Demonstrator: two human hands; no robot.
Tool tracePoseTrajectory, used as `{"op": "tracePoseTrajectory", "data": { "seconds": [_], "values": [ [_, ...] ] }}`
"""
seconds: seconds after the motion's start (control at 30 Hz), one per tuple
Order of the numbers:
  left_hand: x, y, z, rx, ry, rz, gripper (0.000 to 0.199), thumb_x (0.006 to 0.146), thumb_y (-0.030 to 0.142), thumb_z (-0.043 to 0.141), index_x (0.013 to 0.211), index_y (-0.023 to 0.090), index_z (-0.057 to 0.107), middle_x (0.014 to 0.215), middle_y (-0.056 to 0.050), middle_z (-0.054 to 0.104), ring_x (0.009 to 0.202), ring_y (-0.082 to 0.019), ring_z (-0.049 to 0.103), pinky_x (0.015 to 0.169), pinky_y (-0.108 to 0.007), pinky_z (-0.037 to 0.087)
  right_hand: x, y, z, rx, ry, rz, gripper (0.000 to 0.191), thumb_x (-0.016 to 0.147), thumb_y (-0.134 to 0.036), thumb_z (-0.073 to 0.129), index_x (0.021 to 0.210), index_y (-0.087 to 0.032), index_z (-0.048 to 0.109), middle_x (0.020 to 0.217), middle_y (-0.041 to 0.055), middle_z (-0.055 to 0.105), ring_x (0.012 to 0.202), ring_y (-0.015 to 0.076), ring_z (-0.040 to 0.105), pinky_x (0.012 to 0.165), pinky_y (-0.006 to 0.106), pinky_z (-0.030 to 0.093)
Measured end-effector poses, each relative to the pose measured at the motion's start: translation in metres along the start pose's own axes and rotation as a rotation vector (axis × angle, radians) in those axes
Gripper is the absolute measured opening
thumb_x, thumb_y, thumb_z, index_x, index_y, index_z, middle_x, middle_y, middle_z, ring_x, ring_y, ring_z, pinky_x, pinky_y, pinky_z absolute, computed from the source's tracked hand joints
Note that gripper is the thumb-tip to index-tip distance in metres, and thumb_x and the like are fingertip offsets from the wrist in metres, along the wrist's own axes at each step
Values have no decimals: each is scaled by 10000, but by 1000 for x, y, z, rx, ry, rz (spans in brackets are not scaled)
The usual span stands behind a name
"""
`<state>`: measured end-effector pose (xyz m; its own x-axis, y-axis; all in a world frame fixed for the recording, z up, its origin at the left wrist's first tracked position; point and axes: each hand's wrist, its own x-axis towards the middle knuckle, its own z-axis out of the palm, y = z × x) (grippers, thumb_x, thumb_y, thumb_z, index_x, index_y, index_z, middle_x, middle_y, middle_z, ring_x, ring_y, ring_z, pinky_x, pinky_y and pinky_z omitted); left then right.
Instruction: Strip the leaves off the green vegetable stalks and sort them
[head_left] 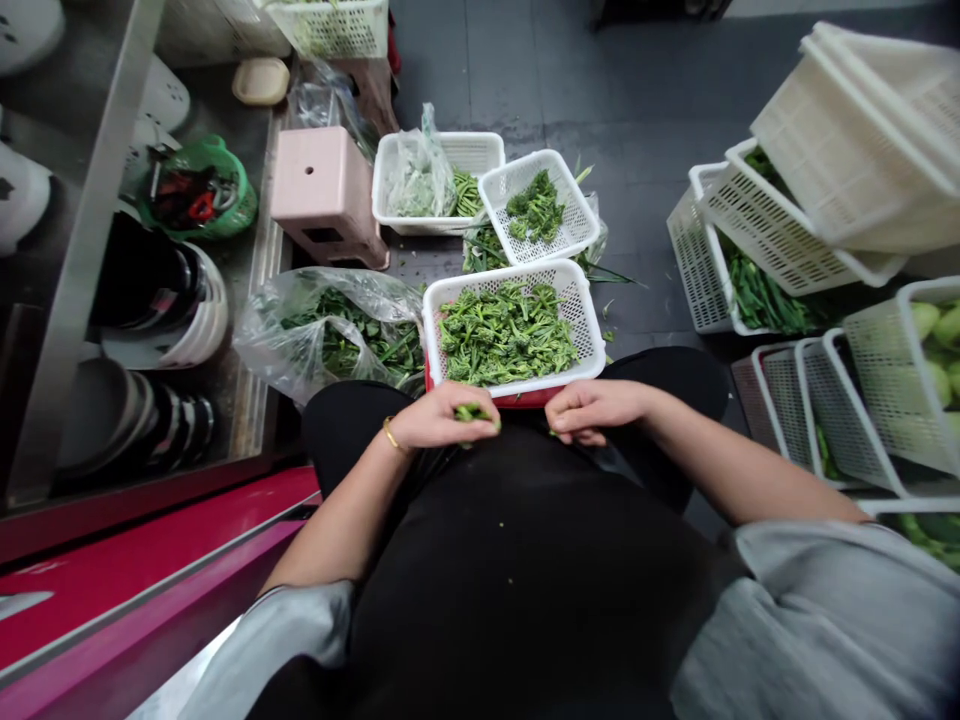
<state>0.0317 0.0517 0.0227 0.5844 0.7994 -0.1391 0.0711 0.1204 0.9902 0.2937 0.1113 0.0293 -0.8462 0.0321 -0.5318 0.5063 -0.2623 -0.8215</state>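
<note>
My left hand (442, 416), with a gold bracelet at the wrist, is closed around a short green broccolini piece (471, 411). Opposite it, my right hand (592, 408) is pinched, and a tiny green bit shows at its fingertips; its kind is too small to tell. Both hands hover above my lap, apart from each other. Just beyond them a white perforated basket (592, 325) holds many cut broccolini pieces (510, 335). Behind it, a second white basket (581, 235) holds a smaller bunch of broccolini (536, 208).
Left of the baskets lie a clear bag of leafy greens (337, 325) and a pink stool (311, 180). A white basket (480, 150) holds green beans and a bagged vegetable. Shelving with bowls (202, 320) stands left; stacked crates (795, 240) stand right.
</note>
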Motion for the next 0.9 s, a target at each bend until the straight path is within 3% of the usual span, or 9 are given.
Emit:
{"op": "tracePoseTrajectory", "data": {
  "seconds": [0.07,0.17,0.23,0.3,0.4,0.53,0.67,0.77,0.9],
  "values": [
    [-3,-5,-7,-244,196,-25,289,675,440,706,725,160,655,632,-61,590,540,-138,513,503,-251,390,5,-13,-21,-418,294,45,421,768,-574,583,844,-162,625,637,18,596,543,132,546,543,250,393],
    [2,-12,-9,-434,428,-68,348,577,418,779,722,165,591,619,-14,553,470,-92,446,416,-210,322,47,-25,-52,-842,856,164,439,825,-550,525,874,-137,667,834,115,673,796,214,617,692,289,427],
    [10,-12,-6,-396,489,-98,314,551,313,804,686,157,568,637,-2,560,495,-82,460,443,-199,343,78,-22,-68,-918,991,264,381,833,-466,541,859,-110,671,910,167,676,891,253,614,734,311,438],
    [19,-10,-3,-351,554,-93,270,550,247,792,636,146,557,647,-6,580,562,-95,511,513,-208,393,95,-15,-79,-892,989,262,257,796,-349,595,819,-104,669,913,169,679,890,251,617,737,309,451],
    [31,-9,-3,-355,664,-88,202,584,236,755,701,132,626,728,-42,655,695,-139,591,650,-248,452,88,-5,-81,-576,939,52,178,786,-288,588,807,-121,648,804,109,685,740,186,629,670,278,476],
    [49,-16,-1,-362,618,-149,363,604,252,745,936,121,678,818,-63,693,749,-154,617,707,-271,463,57,-9,-54,-202,687,-179,302,862,-382,471,913,-122,616,730,75,674,567,141,610,548,253,468],
    [55,-26,14,-427,388,-254,259,563,231,762,770,108,666,699,-38,658,590,-117,570,541,-227,433,50,-16,-11,-764,662,-169,323,897,-340,411,957,-110,630,751,105,668,627,165,612,555,246,404],
    [46,-30,26,-522,380,-372,230,631,263,714,805,126,652,625,-23,628,462,-89,481,364,-190,280,50,-12,11,-1226,669,-169,331,907,-322,399,1023,-114,628,878,144,668,714,198,613,545,263,347],
    [31,-29,32,-536,468,-280,363,646,140,660,1005,172,614,615,-6,641,568,-129,564,414,-181,347,36,-4,21,-1173,734,-252,429,967,-338,278,804,-156,632,825,77,663,716,147,601,563,255,352]
  ]
}}
